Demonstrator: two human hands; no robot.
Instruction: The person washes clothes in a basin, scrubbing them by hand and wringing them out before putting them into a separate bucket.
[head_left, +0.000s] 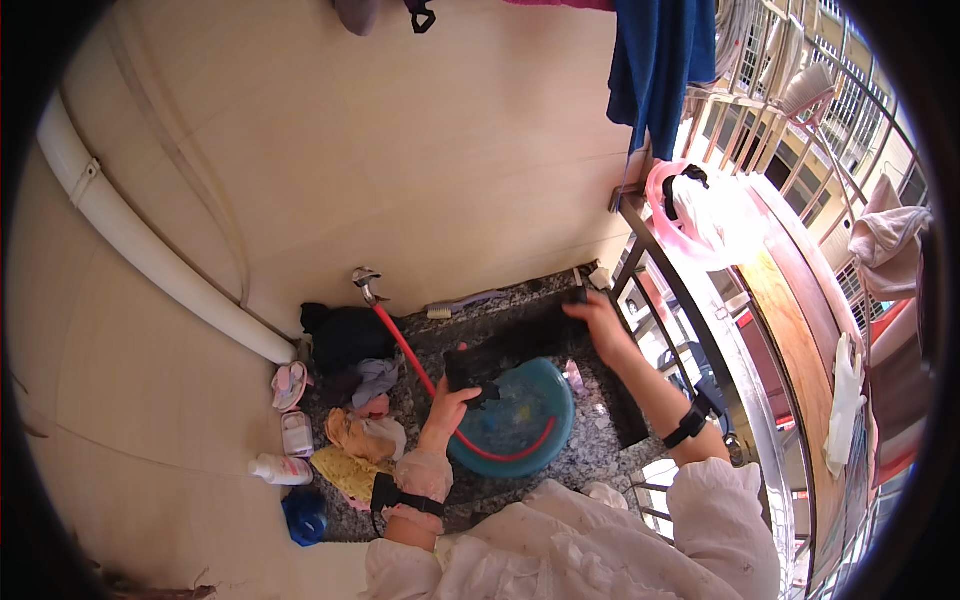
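A dark cloth (517, 337) is stretched between my two hands, above the far rim of a teal plastic basin (559, 450). My left hand (448, 405) grips its near left end, and my right hand (600, 319) grips its right end, higher up. The cloth is partly blurred. Water stands in the basin, and a red hose (405, 349) runs from a wall tap (365, 277) down into it. Left of the basin lie black clothes (349, 341), a grey cloth (375, 379), an orange cloth (360, 437) and a yellow cloth (345, 471).
A scrub brush (442, 309) lies along the wall. At the left stand a white bottle (281, 469) and a small container (297, 435), near a blue bag (304, 517). A pink basin (660, 195) with clothes rests on the right ledge, below a hanging blue cloth (652, 75).
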